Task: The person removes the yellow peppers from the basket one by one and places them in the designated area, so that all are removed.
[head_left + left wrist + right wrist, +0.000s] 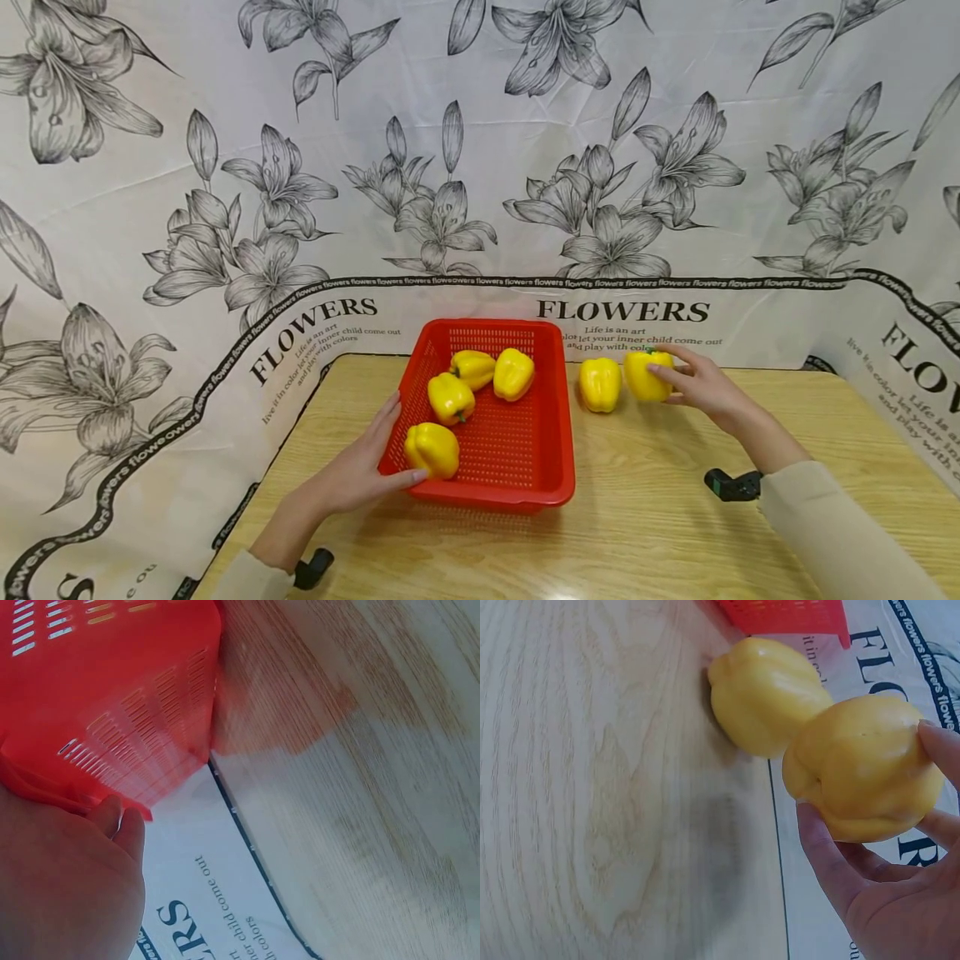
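A red plastic basket [517, 450] with perforated sides stands on the table, with several yellow bell peppers [452, 398] lying in it. My left hand [358, 468] grips its left rim, the thumb near the closest pepper [432, 451]. The left wrist view shows the fingers [130, 834] at the rim from outside. To the right of the basket, my right hand [705, 387] holds another yellow bell pepper [866, 769] between thumb and fingers, raised off the table. Beside it, one more pepper [600, 385] sits on the wood.
The light wooden table [637, 517] meets a white cloth backdrop [465, 150] printed with flowers and lettering, at the back and sides. A black wrist device [732, 485] shows at the right cuff, and another [313, 569] at the left.
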A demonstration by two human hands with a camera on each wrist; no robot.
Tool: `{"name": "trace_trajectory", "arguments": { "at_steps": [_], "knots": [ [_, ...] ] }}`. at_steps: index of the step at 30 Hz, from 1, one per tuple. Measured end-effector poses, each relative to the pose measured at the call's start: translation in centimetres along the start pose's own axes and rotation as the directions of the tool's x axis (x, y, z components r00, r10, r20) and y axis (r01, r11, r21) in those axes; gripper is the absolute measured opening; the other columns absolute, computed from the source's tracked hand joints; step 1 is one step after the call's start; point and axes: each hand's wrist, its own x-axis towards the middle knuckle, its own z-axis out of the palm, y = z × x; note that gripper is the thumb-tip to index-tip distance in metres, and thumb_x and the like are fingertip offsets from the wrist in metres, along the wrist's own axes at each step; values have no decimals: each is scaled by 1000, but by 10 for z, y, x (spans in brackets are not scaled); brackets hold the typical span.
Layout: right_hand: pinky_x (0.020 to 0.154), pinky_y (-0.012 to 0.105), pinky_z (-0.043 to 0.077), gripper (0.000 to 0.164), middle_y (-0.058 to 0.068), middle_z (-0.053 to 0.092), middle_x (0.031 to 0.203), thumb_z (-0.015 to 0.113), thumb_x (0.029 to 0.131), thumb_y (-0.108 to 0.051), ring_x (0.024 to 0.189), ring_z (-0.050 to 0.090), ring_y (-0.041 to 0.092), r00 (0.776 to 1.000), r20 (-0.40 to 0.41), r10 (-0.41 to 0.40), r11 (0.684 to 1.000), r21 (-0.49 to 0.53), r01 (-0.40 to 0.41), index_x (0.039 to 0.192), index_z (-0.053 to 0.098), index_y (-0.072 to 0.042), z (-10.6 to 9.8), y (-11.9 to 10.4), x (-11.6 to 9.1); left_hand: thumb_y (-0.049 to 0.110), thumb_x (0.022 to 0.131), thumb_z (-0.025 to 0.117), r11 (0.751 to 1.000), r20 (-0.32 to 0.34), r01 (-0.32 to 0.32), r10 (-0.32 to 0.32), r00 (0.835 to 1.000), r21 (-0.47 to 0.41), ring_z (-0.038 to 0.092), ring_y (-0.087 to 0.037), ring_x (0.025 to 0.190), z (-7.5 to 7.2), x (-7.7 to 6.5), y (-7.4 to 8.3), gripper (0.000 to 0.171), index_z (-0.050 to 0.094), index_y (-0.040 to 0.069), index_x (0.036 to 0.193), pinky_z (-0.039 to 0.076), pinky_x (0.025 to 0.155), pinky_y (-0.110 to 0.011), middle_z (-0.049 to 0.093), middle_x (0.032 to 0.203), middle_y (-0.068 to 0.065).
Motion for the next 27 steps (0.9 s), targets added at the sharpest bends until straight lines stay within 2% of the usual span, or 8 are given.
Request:
{"name": "trace_trajectory", "arguments": {
  "at_steps": [5, 9, 14, 20, 27],
  "knots": [
    [101, 55, 51, 83, 43, 22, 155, 52, 106, -48, 136, 40, 57, 999, -8, 49, 998, -32, -49, 163, 13, -1, -3, 12, 3, 71, 86, 67, 1000, -2, 2, -2, 1000, -1, 16, -28, 156, 0, 0, 1, 117, 2, 17, 166, 28, 120, -54, -4, 173, 5],
    [100, 53, 53, 84, 44, 22, 155, 51, 106, -47, 137, 39, 54, 997, -7, 78, 997, -26, -78, 162, 12, 2, -2, 21, 7, 71, 85, 67, 1000, -5, 2, -2, 1000, -3, 15, -27, 156, 0, 0, 2, 116, 3, 18, 166, 28, 120, -54, -3, 172, 6],
    [92, 46, 58, 82, 44, 27, 152, 51, 107, -45, 128, 49, 47, 995, -2, 105, 994, -24, -105, 161, 14, 4, -1, 32, 11, 71, 86, 67, 1000, -7, 1, -1, 1000, -5, 16, -28, 156, 0, -1, 1, 116, 3, 17, 166, 28, 120, -55, -3, 172, 6],
    [91, 47, 58, 79, 44, 34, 147, 49, 108, -43, 117, 59, 37, 992, 11, 130, 991, -13, -129, 160, 15, 6, -1, 39, 15, 73, 85, 66, 1000, -2, 6, -6, 1000, -3, 12, -26, 157, 1, -1, 1, 116, 4, 17, 166, 26, 122, -54, -3, 172, 5],
    [92, 44, 58, 83, 41, 23, 154, 45, 108, -50, 129, 48, 45, 988, 5, 152, 987, -47, -152, 161, 13, 5, -4, 42, 21, 71, 86, 67, 1000, 3, 19, -19, 1000, -5, 11, -24, 157, 0, -1, 2, 115, 3, 18, 166, 25, 122, -53, -4, 172, 7]
  ]
}}
